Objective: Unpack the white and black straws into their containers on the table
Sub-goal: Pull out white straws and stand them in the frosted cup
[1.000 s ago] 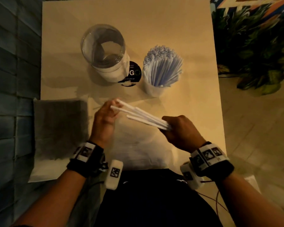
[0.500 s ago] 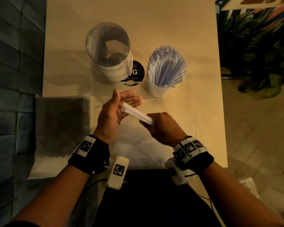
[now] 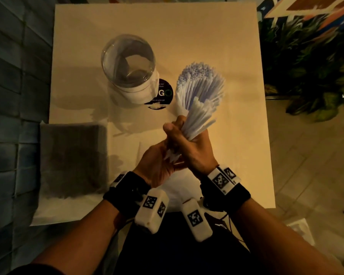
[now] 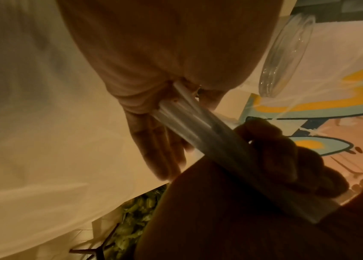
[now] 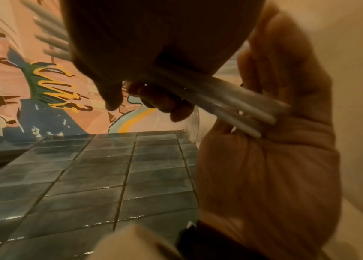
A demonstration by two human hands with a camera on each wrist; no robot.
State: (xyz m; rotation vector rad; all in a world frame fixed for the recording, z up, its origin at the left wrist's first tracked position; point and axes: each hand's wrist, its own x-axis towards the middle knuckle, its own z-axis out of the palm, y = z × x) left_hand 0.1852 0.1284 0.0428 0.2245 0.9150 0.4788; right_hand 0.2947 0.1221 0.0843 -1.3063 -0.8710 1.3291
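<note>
**White straws bunched in both hands above the counter**

The right hand (image 3: 195, 149) has its grip clenched around a bundle of white straws (image 3: 199, 118), fingers curled over the shafts, as the left wrist view shows. The bundle tilts away from the person, its far tips fanning out right in front of the straw cup (image 3: 182, 108), overlapping it in the head view; whether they touch the straws standing in it cannot be told. The left hand (image 3: 157, 163) is released, its fingers nearly straight, and the near ends of the bundle butt against its palm.

The straw cup already holds a dense, splayed crowd of white straws (image 3: 203, 82). Just to its left stands a clear glass jar (image 3: 128, 62), wide mouth up, with nothing standing in it. A round black sticker (image 3: 164, 93) lies on the counter (image 3: 207, 26) between jar and cup. Further left of the cup and nearer the person, a packet of black straws (image 3: 72, 159) lies flat at the counter's left edge. Right of the cup, beyond the counter's edge, are green plants (image 3: 310, 72).
</note>
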